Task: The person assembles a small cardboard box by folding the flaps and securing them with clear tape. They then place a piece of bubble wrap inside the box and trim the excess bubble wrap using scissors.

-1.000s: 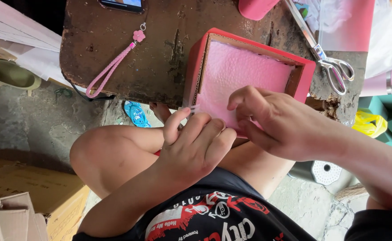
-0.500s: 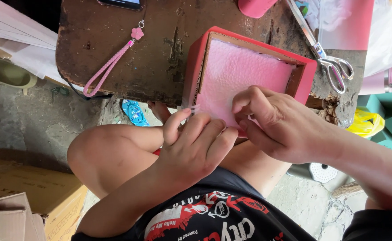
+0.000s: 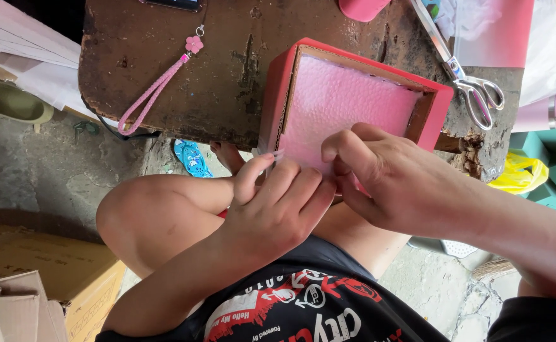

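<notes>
While both hands meet at the near edge of the red box (image 3: 278,95), the left hand (image 3: 278,209) pinches the lower rim of the pink textured sheet (image 3: 347,104) between fingertips and thumb, and the right hand (image 3: 398,183), just at its three o'clock, presses curled fingers onto the same edge. That sheet lies inside the cardboard-lined box, which rests tilted on the worn wooden table (image 3: 183,82) above the bare knees. Farther off, at one o'clock, scissors (image 3: 468,82) lie on the table; at eleven o'clock a pink braided strap (image 3: 154,95) lies across it.
</notes>
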